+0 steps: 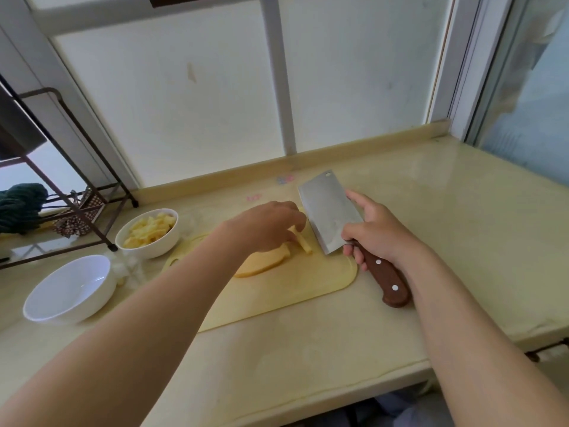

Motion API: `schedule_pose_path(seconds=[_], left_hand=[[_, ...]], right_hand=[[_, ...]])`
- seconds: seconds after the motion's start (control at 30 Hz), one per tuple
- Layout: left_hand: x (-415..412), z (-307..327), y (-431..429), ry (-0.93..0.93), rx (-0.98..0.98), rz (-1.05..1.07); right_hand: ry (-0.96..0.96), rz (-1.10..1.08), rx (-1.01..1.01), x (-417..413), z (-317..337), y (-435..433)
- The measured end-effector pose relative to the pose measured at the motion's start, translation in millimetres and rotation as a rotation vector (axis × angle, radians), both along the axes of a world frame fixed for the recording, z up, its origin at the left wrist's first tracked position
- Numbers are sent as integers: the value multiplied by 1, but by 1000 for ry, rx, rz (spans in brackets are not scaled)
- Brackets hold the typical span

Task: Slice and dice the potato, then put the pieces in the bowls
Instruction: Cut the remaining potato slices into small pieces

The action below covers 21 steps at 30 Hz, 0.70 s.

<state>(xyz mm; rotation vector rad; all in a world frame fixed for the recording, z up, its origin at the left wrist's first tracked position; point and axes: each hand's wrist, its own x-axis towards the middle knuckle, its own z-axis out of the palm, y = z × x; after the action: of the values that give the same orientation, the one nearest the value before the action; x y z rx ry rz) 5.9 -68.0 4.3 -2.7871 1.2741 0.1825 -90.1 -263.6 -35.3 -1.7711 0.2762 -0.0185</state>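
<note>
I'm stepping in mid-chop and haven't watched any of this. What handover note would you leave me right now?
Left hand: fingers hold the far end of a potato strip on the cutting board.
Right hand: grips the cleaver by its wooden handle, blade just right of the strip.
A potato slab lies on the board under the left hand.
Done: the far bowl holds diced pieces.
Left: the near bowl is empty; cut the strip and slab, then bowl the pieces.
</note>
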Motion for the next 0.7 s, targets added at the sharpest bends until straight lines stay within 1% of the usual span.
schedule_pose_path(seconds=[0.13,0.33,0.4,0.53,0.7], left_hand=[[1,-2,1,-80,83,-24],[4,-1,16,-215,77,-14],[2,1,25,-200,74,39],[-5,3,47,-94,71,185],[-14,1,62,-55,36,262]], right_hand=[[-6,2,-4,0,0,-1],[-12,22,-27,-2,1,0],[-18,38,-39,-2,2,1],[-21,53,-66,-3,2,1],[-40,63,-82,-7,5,4]])
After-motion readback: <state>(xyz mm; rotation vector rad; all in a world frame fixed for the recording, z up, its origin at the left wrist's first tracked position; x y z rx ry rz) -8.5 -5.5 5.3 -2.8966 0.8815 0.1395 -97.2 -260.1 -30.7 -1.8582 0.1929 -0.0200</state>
